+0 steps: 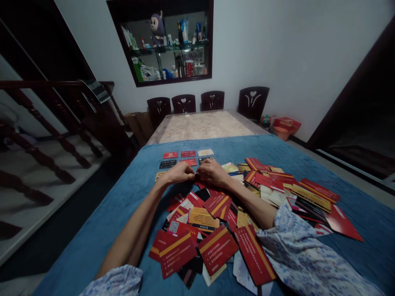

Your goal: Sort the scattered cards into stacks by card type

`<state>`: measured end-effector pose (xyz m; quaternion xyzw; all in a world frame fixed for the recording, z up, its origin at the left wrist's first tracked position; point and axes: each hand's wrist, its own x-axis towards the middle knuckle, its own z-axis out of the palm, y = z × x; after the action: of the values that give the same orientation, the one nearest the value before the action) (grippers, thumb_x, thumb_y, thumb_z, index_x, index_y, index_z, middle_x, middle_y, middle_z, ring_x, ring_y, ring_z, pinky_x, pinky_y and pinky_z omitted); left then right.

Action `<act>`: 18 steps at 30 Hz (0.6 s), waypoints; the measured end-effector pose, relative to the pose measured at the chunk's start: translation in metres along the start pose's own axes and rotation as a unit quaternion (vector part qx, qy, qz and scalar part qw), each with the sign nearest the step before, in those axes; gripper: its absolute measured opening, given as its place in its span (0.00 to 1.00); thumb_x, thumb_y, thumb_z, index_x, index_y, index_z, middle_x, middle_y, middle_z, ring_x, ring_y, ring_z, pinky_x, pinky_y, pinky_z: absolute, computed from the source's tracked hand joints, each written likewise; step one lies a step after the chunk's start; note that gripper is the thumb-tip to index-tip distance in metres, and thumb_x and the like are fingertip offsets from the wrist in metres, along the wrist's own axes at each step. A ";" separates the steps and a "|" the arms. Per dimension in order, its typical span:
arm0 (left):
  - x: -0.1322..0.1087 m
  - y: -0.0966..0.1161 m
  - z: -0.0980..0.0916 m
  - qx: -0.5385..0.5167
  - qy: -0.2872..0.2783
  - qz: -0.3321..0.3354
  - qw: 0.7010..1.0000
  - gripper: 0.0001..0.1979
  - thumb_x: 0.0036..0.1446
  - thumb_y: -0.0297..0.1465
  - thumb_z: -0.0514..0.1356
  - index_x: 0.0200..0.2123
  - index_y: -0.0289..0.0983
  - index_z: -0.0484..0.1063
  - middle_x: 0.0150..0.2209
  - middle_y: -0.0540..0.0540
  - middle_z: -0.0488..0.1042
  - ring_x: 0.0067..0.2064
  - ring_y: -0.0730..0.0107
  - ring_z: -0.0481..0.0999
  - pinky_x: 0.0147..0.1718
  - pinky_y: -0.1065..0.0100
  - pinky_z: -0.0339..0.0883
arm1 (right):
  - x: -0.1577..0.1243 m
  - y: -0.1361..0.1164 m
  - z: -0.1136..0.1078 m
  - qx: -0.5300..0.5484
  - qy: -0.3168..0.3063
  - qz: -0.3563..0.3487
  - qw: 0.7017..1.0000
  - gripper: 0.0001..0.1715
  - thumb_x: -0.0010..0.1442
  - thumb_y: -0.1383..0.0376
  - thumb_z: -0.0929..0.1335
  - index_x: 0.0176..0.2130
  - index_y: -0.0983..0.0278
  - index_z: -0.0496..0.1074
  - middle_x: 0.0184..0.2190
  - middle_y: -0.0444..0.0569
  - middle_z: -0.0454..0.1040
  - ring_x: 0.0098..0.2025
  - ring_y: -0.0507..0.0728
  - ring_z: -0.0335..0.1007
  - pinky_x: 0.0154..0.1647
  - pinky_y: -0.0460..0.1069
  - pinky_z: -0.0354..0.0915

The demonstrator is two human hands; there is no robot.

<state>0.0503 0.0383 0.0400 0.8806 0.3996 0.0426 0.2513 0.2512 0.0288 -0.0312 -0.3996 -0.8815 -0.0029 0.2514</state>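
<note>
My left hand (pixel 181 172) and my right hand (pixel 212 170) meet over the blue cloth with fingertips pinched close together. Between them shows the thin pale edge of a card (pixel 195 174), seen nearly edge-on; its face is hidden. Just beyond the hands, cards lie in neat rows: a red card (pixel 170 155), another red card (pixel 188 154), a white card (pixel 205 152) and a black card (pixel 168 164). My hands partly cover the nearer rows. Below and between my forearms spreads a loose heap of red, gold, black and white cards, including a red card with a gold stripe (pixel 218 249).
The blue cloth (pixel 123 213) covers the near part of a long table (pixel 203 123). More mixed cards, with a red card (pixel 342 222) at their edge, spread to the right. Dark chairs (pixel 212 100) stand at the far end. A wooden railing (pixel 46 135) runs along the left.
</note>
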 end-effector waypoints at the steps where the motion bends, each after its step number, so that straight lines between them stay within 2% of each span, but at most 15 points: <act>1: 0.000 -0.003 -0.001 -0.006 -0.001 -0.002 1.000 0.11 0.47 0.31 0.55 0.24 0.32 0.75 0.19 0.54 0.60 0.24 0.75 0.58 0.26 0.72 0.50 | 0.000 -0.001 0.000 0.002 0.003 0.011 1.000 0.11 0.66 0.65 0.65 0.43 0.63 0.77 0.38 0.53 0.77 0.46 0.59 0.66 0.47 0.52 0.58; 4: 0.002 -0.015 -0.002 -0.024 0.011 -0.018 0.999 0.15 0.46 0.31 0.55 0.31 0.31 0.79 0.22 0.52 0.67 0.27 0.72 0.64 0.28 0.73 0.55 | 0.000 -0.002 -0.001 0.005 0.015 0.040 0.999 0.12 0.66 0.67 0.64 0.45 0.63 0.77 0.38 0.53 0.76 0.44 0.58 0.67 0.47 0.51 0.59; 8: 0.005 -0.024 0.000 -0.023 0.031 -0.030 0.999 0.16 0.45 0.29 0.55 0.32 0.31 0.81 0.23 0.52 0.70 0.29 0.71 0.67 0.30 0.73 0.58 | -0.002 -0.001 0.000 0.013 0.020 0.061 0.998 0.14 0.63 0.70 0.64 0.47 0.63 0.75 0.37 0.52 0.74 0.43 0.58 0.67 0.46 0.50 0.60; 14: 0.005 -0.019 0.002 -0.001 0.057 -0.045 0.997 0.18 0.45 0.25 0.55 0.35 0.31 0.82 0.24 0.51 0.74 0.30 0.70 0.69 0.31 0.73 0.60 | -0.005 0.001 0.004 0.000 0.029 0.055 0.998 0.21 0.61 0.72 0.65 0.53 0.61 0.72 0.39 0.52 0.72 0.43 0.59 0.66 0.46 0.51 0.60; 18: 0.003 -0.013 0.002 0.029 0.074 -0.043 0.996 0.19 0.45 0.23 0.54 0.37 0.30 0.83 0.24 0.49 0.74 0.30 0.71 0.70 0.31 0.73 0.60 | -0.005 0.000 0.003 -0.008 0.009 0.055 0.998 0.22 0.61 0.71 0.64 0.55 0.62 0.70 0.40 0.53 0.73 0.44 0.59 0.66 0.46 0.51 0.59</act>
<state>0.0440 0.0474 0.0315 0.8638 0.4559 0.0851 0.1967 0.2527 0.0258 -0.0358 -0.4491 -0.8559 -0.0002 0.2563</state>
